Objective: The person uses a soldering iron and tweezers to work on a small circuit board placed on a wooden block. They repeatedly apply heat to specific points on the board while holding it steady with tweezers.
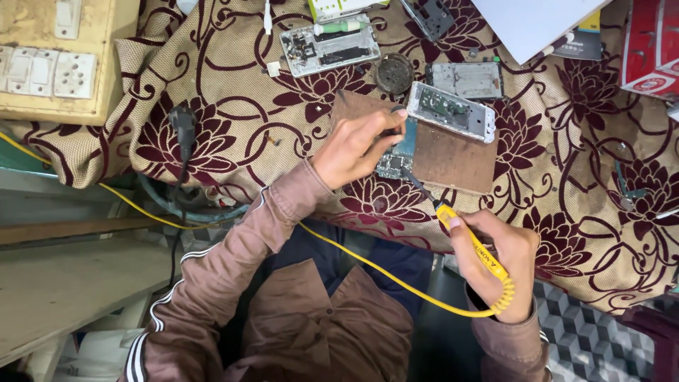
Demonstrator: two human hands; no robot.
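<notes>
Seen from the head camera, the bench [233, 64] lies under a tan cloth with dark red flowers and scrolls, and the person sits at its near edge, both brown sleeves reaching up over it.

The right hand [497, 263] is closed around a yellow soldering iron [475, 249], thumb laid along the handle. The dark tip points up and left and meets the lower edge of a small blue-green circuit board [397, 160]. A yellow cord [368, 267] runs from the handle's coiled end, across the person's lap, and on to the left below the bench edge.

The left hand [355, 143] rests on that circuit board, fingers curled and pressing it down; whether they pinch something thin between them I cannot tell. The board lies on the left part of a brown work mat [453, 159], near the middle of the bench's near edge.

A white opened phone body [451, 111] leans across the far corner of the mat, its inside showing. Just beyond it lies a grey phone back plate [467, 79], and left of that a round dark tin [394, 73]. Farther toward the far edge sits another opened phone [330, 46] with a green-handled screwdriver [341, 27] lying beside it.

At the far left corner stands a cream switchboard [49, 71] with white switches and sockets. A black plug [183, 125] on a black cable hangs over the left edge of the cloth. Red boxes [648, 53] sit at the far right corner.
</notes>
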